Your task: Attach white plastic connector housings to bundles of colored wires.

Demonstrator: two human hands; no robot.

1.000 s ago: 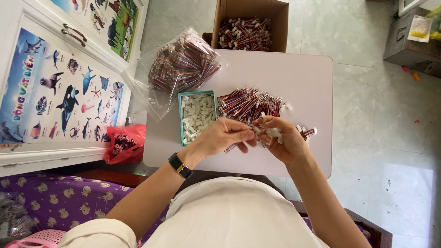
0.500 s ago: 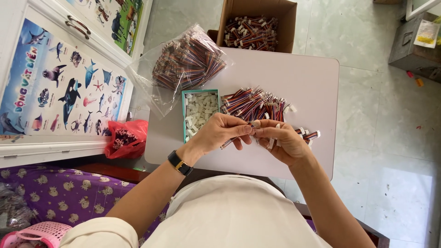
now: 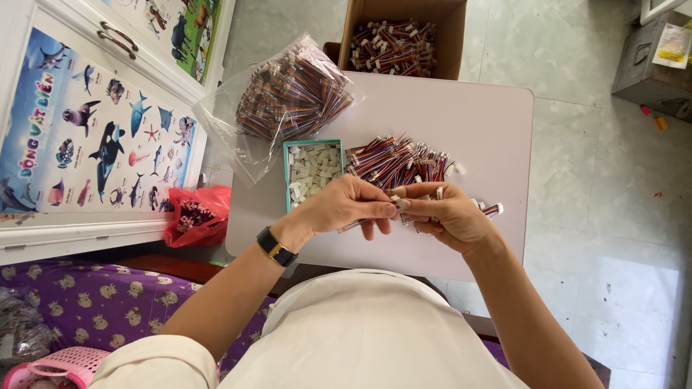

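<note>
My left hand [image 3: 344,206] and my right hand [image 3: 441,213] meet over the near part of a small white table [image 3: 468,122]. Their fingertips pinch the same thin multicoloured wire lead with a small white connector [image 3: 396,199]. My right hand also grips a small bundle of such leads, whose ends [image 3: 491,209] poke out to its right. A loose pile of the same leads [image 3: 398,161] lies just beyond my hands. Left of it stands a teal tray [image 3: 311,169] of small white connector housings. A black watch [image 3: 276,246] sits on my left wrist.
A clear plastic bag of wire leads [image 3: 292,96] lies at the table's far left. A cardboard box [image 3: 398,37] with more leads stands on the floor beyond the table. A red bag [image 3: 196,217] lies left of the table by a white cabinet with animal posters [image 3: 94,137].
The fingers of both hands have shifted slightly on the lead and my view has moved a little. Nothing else on the table has moved.
</note>
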